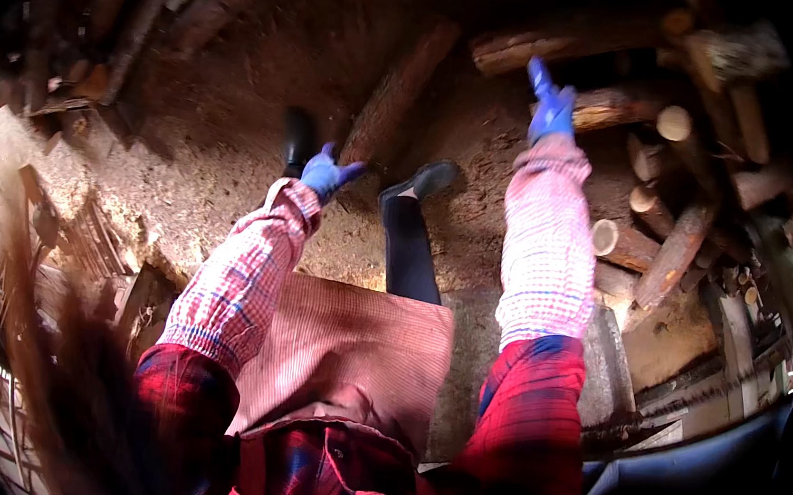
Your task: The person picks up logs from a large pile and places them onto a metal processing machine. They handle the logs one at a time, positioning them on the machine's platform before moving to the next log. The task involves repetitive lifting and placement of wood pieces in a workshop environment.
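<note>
Both my hands wear blue gloves, and checked sleeve covers run up my forearms. My left hand (330, 174) hangs open near the lower end of a bark-covered log (402, 95) on the ground, thumb spread from the fingers. Farther out, my right hand (551, 108) reaches forward, its fingers apart, over the left end of a split-looking log (615, 107). Whether it touches that log I cannot tell. Just beyond its fingertips lies a thicker log (559, 48). Neither hand holds anything.
Cut logs (640, 247) are heaped on the right, some lying crosswise. More upright or leaning wood (136, 32) stands at the far left. My dark shoes (432, 178) rest on dirt ground (226, 136) with wood crumbs. A pinkish apron (349, 338) covers my lap.
</note>
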Tool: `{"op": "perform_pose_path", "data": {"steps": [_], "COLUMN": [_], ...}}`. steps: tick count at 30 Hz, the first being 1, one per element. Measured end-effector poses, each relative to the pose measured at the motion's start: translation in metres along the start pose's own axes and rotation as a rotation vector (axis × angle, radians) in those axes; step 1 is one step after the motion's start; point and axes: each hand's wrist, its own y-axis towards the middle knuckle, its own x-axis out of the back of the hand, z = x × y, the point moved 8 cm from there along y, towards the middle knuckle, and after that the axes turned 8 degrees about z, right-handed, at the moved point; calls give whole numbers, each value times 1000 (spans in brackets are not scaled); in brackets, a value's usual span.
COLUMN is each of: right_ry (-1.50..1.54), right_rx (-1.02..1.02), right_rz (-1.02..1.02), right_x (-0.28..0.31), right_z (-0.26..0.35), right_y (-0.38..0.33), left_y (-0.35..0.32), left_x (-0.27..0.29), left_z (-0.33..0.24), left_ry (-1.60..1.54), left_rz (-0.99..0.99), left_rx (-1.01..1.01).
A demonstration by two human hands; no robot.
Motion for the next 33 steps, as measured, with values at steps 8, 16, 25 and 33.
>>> {"op": "perform_pose_path", "data": {"steps": [8, 16, 25, 33], "right_ry": [128, 477, 298, 579], "right_rx": [37, 134, -244, -622], "right_rz": [-267, 51, 408, 747], "right_x": [-23, 11, -6, -80], "right_z": [-18, -9, 37, -4], "right_y": [129, 0, -266, -498], "left_y": [127, 42, -183, -380], "left_x": [-49, -19, 13, 60], "left_z": [17, 4, -129, -74], "left_ry": [169, -501, -1171, -1157], "left_rz": [-231, 329, 690, 524], "left_rx": [-78, -52, 117, -232]}}
